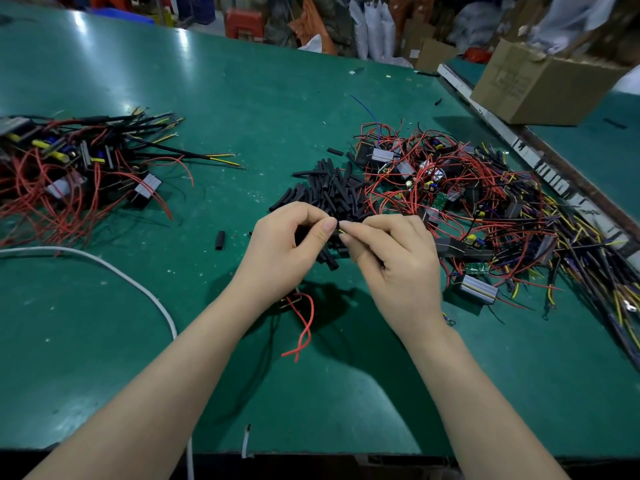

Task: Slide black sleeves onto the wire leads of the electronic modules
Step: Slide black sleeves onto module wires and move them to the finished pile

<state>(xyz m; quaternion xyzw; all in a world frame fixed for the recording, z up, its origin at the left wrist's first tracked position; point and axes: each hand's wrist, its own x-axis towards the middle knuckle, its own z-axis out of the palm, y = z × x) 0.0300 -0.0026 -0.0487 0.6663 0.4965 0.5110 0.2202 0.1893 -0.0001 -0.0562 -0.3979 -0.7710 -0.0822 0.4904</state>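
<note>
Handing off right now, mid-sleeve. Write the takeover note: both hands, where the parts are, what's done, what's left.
Left hand: fingers curled, pinching a black sleeve at the thumb tip.
Right hand: pinching the yellow wire lead, its tip at the sleeve mouth.
The module in work hangs below the left wrist, red leads dangling.
Loose sleeves pile just beyond the hands.
Done: pile at left has sleeved leads.
Left: feed this lead in, then the unsleeved heap at right.
</note>
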